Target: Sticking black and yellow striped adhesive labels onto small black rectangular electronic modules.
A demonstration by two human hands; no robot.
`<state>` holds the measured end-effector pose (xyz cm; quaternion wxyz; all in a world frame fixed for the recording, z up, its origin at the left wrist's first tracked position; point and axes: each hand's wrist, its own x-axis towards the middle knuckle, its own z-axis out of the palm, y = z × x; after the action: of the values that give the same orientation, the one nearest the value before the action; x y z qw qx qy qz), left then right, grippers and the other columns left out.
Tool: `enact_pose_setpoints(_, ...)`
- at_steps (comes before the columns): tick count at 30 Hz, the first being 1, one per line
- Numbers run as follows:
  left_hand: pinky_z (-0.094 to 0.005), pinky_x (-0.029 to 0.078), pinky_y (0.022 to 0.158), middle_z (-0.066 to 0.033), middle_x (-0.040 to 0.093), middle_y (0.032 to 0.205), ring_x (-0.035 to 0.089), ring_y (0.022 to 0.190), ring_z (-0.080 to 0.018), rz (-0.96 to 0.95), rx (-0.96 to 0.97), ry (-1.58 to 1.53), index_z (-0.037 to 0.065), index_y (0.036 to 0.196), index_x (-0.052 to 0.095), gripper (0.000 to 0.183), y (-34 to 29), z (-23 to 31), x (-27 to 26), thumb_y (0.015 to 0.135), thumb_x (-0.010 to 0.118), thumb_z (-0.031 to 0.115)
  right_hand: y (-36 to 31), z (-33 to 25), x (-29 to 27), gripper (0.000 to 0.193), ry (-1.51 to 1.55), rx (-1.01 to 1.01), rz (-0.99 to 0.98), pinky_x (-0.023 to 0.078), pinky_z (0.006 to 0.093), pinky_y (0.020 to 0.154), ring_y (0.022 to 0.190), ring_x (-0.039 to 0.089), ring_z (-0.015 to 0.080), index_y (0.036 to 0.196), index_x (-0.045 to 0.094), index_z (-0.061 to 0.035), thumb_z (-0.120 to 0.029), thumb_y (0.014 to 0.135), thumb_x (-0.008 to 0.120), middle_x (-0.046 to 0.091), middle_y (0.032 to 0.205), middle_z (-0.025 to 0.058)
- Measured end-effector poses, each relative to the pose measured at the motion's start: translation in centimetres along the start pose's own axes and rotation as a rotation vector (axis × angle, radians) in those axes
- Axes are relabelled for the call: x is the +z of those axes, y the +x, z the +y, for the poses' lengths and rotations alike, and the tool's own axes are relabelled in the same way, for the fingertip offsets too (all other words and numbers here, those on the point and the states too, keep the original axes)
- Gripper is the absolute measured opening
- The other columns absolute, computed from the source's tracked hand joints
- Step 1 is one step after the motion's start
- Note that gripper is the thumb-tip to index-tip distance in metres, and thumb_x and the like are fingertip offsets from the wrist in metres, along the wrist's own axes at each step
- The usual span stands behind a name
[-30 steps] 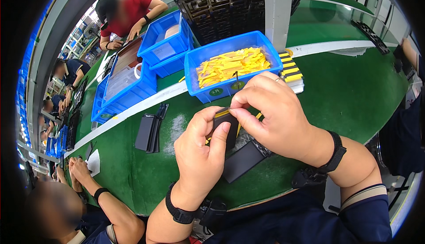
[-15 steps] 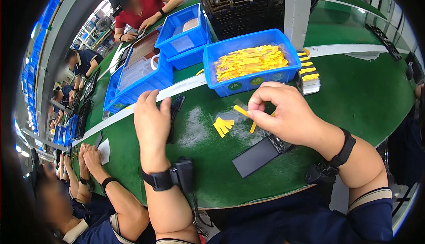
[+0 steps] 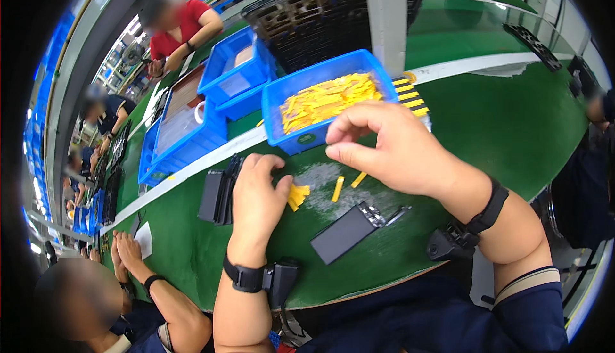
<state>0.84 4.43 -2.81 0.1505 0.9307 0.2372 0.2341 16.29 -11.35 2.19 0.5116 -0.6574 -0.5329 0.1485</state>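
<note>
"As the head view shows it, where are the hands?"

"The left hand (image 3: 259, 193) is beside the fanned yellow strips (image 3: 298, 195), thumb spread from its fingers; the right hand (image 3: 394, 148), near the blue bin (image 3: 285, 140), has thumb and fingers parted, nothing visible between."

"And the black battery-like pack (image 3: 344, 234)?"

"Flat on the worktop (image 3: 487, 122), right of the strips. I'd lift one strip by its edge and keep fingers off the exposed circuit end (image 3: 371, 213)."

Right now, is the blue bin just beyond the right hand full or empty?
Fairly full, not empty: yellow strips lie heaped across the blue bin; their depth I cannot tell.
</note>
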Motion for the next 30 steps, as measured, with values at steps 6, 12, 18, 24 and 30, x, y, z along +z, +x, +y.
enact_pose_setpoints(6, -0.0288, 0.045, 0.065, -0.0091, 0.057, 0.077, 0.056, 0.071, -0.0190, 0.073, -0.049, -0.224, 0.001, 0.078, 0.058, 0.004, 0.0, -0.5, -0.1, 0.077, 0.061, 0.003, -0.2, 3.4, -10.6, 0.017, -0.266, -0.047, 0.269, 0.049, 0.0326, 0.064, 0.067, 0.062, 0.0238, 0.078, 0.063, 0.0013, -0.015, 0.075, 0.063, 0.063, 0.071, 0.0136)
enact_pose_setpoints(12, -0.0189, 0.034, 0.051, -0.0010, 0.053, 0.071, 0.043, 0.057, -0.0070, 0.026, -0.287, -0.401, 0.002, 0.089, 0.057, 0.011, -0.4, -1.8, -0.9, 0.085, 0.058, 0.013, -5.8, 15.6, -31.7, 0.019, -0.901, 0.436, 0.652, 0.048, 0.0411, 0.076, 0.083, 0.062, 0.0320, 0.078, 0.067, -0.0061, -0.023, 0.075, 0.058, 0.065, 0.082, 0.0149)
enact_pose_setpoints(18, -0.0222, 0.042, 0.058, -0.0055, 0.056, 0.075, 0.050, 0.065, -0.0103, -0.146, -0.501, -0.680, 0.000, 0.090, 0.057, 0.016, -2.0, -1.5, -0.8, 0.089, 0.054, 0.016, -14.6, 23.9, -49.4, 0.022, -1.378, 0.886, 0.970, 0.050, 0.0441, 0.077, 0.085, 0.062, 0.0372, 0.088, 0.064, -0.0011, -0.015, 0.074, 0.055, 0.063, 0.091, 0.0212)
enact_pose_setpoints(24, -0.0203, 0.035, 0.044, -0.0044, 0.054, 0.062, 0.046, 0.050, -0.0117, 0.146, -0.541, -1.042, 0.001, 0.084, 0.057, 0.021, -4.2, -4.9, -0.6, 0.087, 0.053, 0.022, -20.0, 29.7, -58.0, 0.027, -1.589, 0.992, 1.144, 0.051, 0.0419, 0.078, 0.095, 0.057, 0.0369, 0.104, 0.054, -0.0007, -0.013, 0.080, 0.053, 0.051, 0.104, 0.0185)
enact_pose_setpoints(30, -0.0205, 0.031, 0.042, -0.0032, 0.053, 0.061, 0.042, 0.046, -0.0111, 0.203, -0.669, -0.951, 0.004, 0.084, 0.058, 0.022, -3.5, -4.1, -1.0, 0.087, 0.052, 0.024, -21.5, 32.4, -63.9, 0.068, -1.433, 1.041, 1.159, 0.048, 0.0455, 0.084, 0.102, 0.054, 0.0427, 0.129, 0.040, -0.0162, -0.038, 0.072, 0.070, 0.043, 0.116, 0.0232)
